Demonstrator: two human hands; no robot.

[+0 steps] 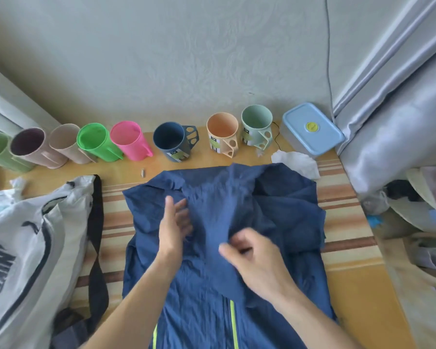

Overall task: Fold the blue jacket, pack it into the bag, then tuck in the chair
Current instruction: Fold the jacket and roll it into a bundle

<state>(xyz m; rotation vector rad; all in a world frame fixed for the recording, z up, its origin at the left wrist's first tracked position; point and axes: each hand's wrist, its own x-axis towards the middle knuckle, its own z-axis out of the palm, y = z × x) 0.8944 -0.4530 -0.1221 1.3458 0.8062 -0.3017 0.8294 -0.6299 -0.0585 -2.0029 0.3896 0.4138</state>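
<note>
The blue jacket (227, 222) lies spread on the bench (347, 273), in the middle and reaching to the near edge, its far part already turned in from the right so that a doubled flap sits over the right shoulder. The left hand (174, 222) rests flat on the cloth left of centre, fingers spread and pointing far. The right hand (252, 258) hangs just above the middle of the garment with thumb and forefinger drawn together; it seems to be pinching a ridge of fabric, though motion blur keeps me from being sure.

The cloth looks thin and slippery, so a fold pulled from one pinched point may drag the whole jacket sideways or let the right flap fall open. The left side is not yet turned in, and an uneven bundle would go badly into the bag.

The white bag (35, 238) lies just left of the jacket, its dark strap (97, 248) running alongside the cloth and liable to get caught under a fold. A crumpled white tissue (297, 163) touches the jacket's far right corner. Along the far edge stands a row of coloured cups (126, 142), with a lidded blue box (312, 127) at the right; a wide sweep of cloth could knock them. No chair is in view.
</note>
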